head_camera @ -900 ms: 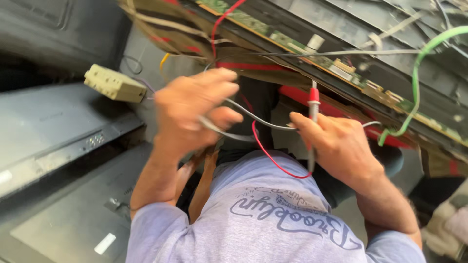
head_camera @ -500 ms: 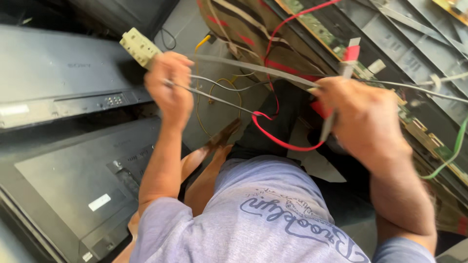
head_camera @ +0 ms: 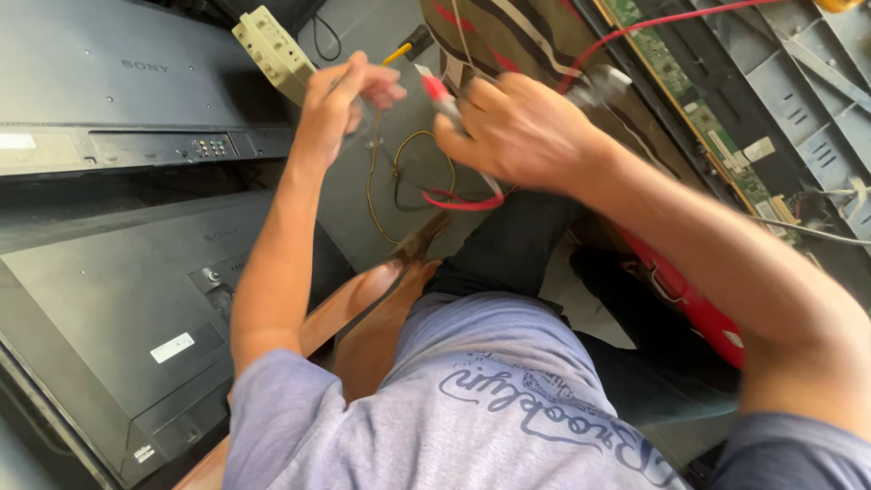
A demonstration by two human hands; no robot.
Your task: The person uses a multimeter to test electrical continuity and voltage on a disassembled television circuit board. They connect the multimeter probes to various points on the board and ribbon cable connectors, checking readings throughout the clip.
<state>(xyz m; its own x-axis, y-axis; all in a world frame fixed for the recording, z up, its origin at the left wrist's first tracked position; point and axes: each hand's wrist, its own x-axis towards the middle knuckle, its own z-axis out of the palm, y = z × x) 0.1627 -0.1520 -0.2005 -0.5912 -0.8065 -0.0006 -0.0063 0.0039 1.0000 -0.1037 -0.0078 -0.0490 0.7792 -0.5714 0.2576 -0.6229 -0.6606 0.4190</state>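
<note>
— Grey plastic everywhere: two flat television sets [head_camera: 118,308] lie back-up on the left, and an opened set [head_camera: 780,100] with its green circuit board [head_camera: 676,86] bare lies on the right. Risk starts with the big things?

— I judge so. The person sits wedged between them, and a shifted knee or elbow could knock the opened set or scrape the bare board.

— And the red case [head_camera: 689,304] by the right forearm?

— It lies just beside the arm, under it. A quick pull back of that arm could catch it and drag it.

— Next down, the beige power strip [head_camera: 272,50]?

— It sits near the left hand [head_camera: 340,100]. That hand is closed, pinching a thin lead [head_camera: 370,172] near the strip. A tug could drag the strip or whip the lead across the board.

— The right hand [head_camera: 517,132]?

— Closed round a red-tipped probe [head_camera: 437,91], which sticks out toward the left hand, the two well up over the lap. The picture is blurred there, so I cannot tell how firm the grip is.

— Smallest worry?

— The red wire [head_camera: 463,201] and yellow wire [head_camera: 399,177] loop loose below both hands. They could snag on fingers, or the metal tip could touch something it should not.
</note>
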